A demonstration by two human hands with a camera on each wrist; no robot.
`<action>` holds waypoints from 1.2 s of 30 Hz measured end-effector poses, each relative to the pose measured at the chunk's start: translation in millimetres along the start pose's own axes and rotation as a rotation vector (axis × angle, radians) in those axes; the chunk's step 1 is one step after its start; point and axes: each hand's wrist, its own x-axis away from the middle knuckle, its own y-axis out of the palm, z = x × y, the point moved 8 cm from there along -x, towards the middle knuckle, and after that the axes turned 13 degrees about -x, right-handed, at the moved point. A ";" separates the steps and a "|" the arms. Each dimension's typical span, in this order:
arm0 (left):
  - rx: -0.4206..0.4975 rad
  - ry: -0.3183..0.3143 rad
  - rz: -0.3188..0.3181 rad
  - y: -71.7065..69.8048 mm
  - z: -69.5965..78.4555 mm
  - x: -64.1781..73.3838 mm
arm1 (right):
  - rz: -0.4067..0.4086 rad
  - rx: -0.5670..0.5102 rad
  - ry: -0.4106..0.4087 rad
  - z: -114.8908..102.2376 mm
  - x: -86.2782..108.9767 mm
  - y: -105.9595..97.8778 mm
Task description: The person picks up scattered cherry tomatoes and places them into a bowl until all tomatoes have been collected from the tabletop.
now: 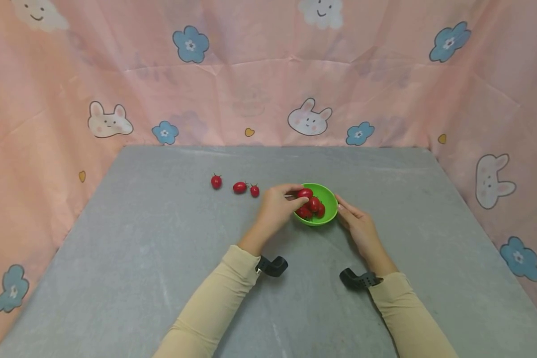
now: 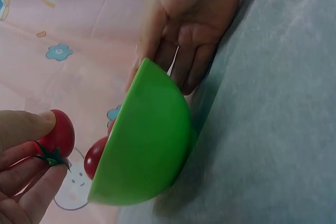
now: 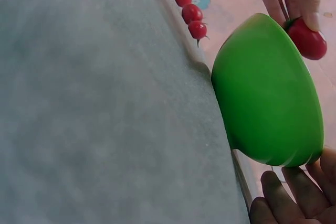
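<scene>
Between thumb and fingers, my left hand [image 1: 275, 206] pinches a red cherry tomato [image 2: 62, 132] with a green calyx, just above the left part of a green bowl [image 3: 268, 93]. Several more cherry tomatoes [image 1: 314, 204] lie inside the bowl. At the bowl's right side is my right hand [image 1: 362, 231], its fairly straight fingers touching the outer wall near the rim. The left wrist view shows one tomato [image 2: 95, 158] showing above the bowl's rim; the wall hides most of the others.
Left of the bowl, three loose cherry tomatoes [image 1: 239, 187] lie in a row on the grey tabletop [image 1: 130, 258]. A pink printed curtain [image 1: 250, 84] hangs behind the table and along both sides. Each wrist wears a black strapped device [image 1: 275, 267].
</scene>
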 end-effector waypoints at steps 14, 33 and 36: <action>-0.120 0.050 -0.022 12.0 13.7 2.3 | -0.016 0.008 -0.032 0.9 -2.2 -0.3; -0.326 0.190 -0.081 21.0 24.4 9.8 | -0.016 -0.008 -0.028 2.2 -3.5 -0.8; -0.360 0.212 -0.084 21.9 26.2 10.8 | -0.012 -0.005 -0.025 2.4 -3.6 -1.1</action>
